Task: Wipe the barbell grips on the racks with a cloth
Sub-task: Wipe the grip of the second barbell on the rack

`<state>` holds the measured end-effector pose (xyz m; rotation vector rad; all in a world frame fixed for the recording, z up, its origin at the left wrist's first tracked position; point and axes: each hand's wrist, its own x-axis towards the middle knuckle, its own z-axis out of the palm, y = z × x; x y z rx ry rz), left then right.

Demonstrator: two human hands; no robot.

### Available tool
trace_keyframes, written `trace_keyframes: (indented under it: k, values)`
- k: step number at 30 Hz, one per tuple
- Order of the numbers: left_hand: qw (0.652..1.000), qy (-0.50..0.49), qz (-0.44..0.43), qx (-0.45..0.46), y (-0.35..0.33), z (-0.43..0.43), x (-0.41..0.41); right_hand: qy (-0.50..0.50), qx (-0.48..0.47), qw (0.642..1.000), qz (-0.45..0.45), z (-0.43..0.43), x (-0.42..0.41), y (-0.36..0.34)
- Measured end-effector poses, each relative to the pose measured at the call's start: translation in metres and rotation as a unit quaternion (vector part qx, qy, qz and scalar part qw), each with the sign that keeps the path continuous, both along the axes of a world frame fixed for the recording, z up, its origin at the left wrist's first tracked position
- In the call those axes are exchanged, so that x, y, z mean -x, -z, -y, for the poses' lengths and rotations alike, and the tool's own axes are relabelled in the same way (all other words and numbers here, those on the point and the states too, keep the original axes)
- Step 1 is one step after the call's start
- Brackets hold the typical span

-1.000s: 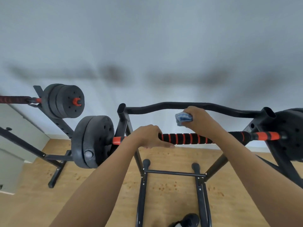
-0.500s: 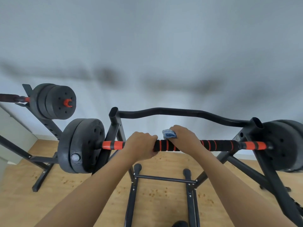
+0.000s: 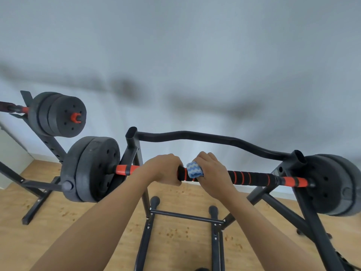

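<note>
Gripping the foam barbell grip mid-frame, our left hand steadies the heavy bar; our right hand wraps the soft cloth around it.

Blue-and-white wavy-striped cloth; black barbell grip with orange rings; black weight plates; black rack.

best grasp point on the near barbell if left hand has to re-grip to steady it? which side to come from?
Grip the black foam grip, not the smooth orange sleeve. Come from above, fingers curling over the top, as the left hand does now. The barbell lies horizontal on the rack, so its top is open. The right hand holds the cloth just beside, so probably stay left of it.
</note>
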<state>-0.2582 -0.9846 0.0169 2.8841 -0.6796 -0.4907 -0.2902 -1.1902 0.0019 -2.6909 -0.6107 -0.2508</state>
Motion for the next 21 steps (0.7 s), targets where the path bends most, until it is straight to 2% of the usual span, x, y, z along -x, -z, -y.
trace_keyframes:
  k: [3,5,7,15,19,21]
  values:
    - [0.989,0.028,0.141,-0.037,0.007,0.001,0.014,-0.004,-0.018,1.0,0.009,0.003,0.002,0.004]
    - [0.977,-0.022,0.209,-0.036,0.018,0.012,0.027,-0.004,-0.007,1.0,0.013,0.004,0.002,0.006]
    - [0.97,-0.082,0.226,-0.032,0.023,0.023,0.033,0.005,0.006,1.0,0.015,0.004,0.0,0.007]
    - [0.984,-0.07,0.153,-0.058,0.014,0.021,0.007,-0.009,-0.031,0.999,-0.021,0.001,-0.012,-0.003]
    - [0.997,-0.066,-0.012,-0.036,0.002,0.018,-0.015,-0.008,-0.041,0.998,-0.043,0.004,-0.019,-0.002]
    - [0.997,-0.056,-0.046,-0.002,0.001,0.014,-0.022,-0.011,-0.048,0.998,-0.05,0.007,-0.021,-0.001]
